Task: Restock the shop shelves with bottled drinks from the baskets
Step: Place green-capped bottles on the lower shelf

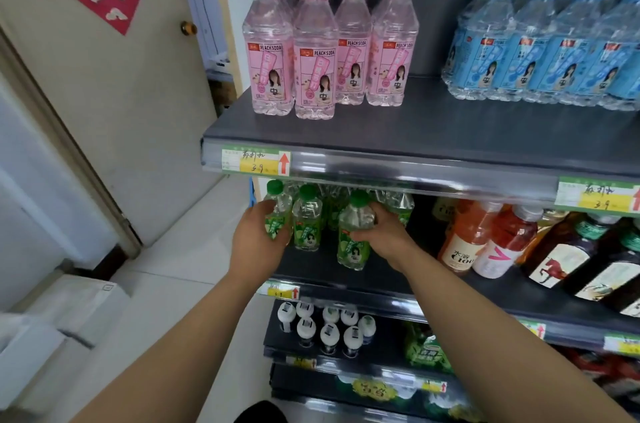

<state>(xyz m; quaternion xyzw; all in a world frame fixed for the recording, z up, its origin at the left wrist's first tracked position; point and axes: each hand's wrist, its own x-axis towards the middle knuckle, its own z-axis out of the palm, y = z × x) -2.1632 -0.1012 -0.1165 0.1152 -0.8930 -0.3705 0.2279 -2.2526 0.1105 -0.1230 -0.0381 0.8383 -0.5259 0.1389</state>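
Head view: the left hand (258, 237) curls its fingers around the left bottle (278, 204), green-capped, at the left end of the middle shelf (311, 268). The right hand (386, 234) grips the right bottle (351, 251) near the shelf front. 1 more green bottle (307, 220) stands between them. Pink bottles (313, 52) and a blue pack (540, 45) stand on the upper shelf (415, 126).

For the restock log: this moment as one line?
left hand: grips left green bottle | right hand: grips right green bottle | place: shelf under pink sodas
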